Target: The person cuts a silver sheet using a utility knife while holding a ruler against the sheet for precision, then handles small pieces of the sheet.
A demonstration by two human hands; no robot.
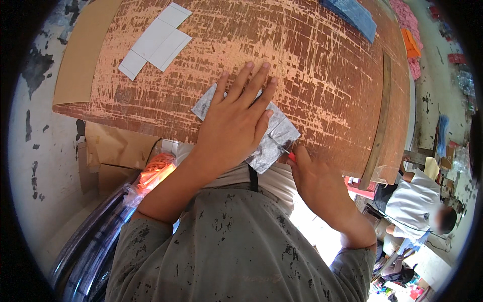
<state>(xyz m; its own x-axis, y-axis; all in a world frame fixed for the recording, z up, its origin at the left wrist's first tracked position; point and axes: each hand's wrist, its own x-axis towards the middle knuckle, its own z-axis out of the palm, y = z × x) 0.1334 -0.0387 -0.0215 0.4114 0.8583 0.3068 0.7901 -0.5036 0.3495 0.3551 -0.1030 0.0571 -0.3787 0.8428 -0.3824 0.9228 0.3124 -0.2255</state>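
Note:
My left hand [236, 121] lies flat, fingers spread, on a shiny silver sheet [274, 143] at the near edge of a worn brown worktable [312, 65]. My right hand [312, 178] sits at the sheet's lower right corner, closed around a small tool with a red handle [291, 157] whose thin tip touches the sheet. Most of the sheet is hidden under my left palm.
A white cut-out card shape [158, 40] lies at the far left of the table, a blue stack [354, 15] at the far right. A long wooden strip [383, 116] runs along the right side. Orange material in a bag [156, 171] sits below left. Another person [417, 201] sits lower right.

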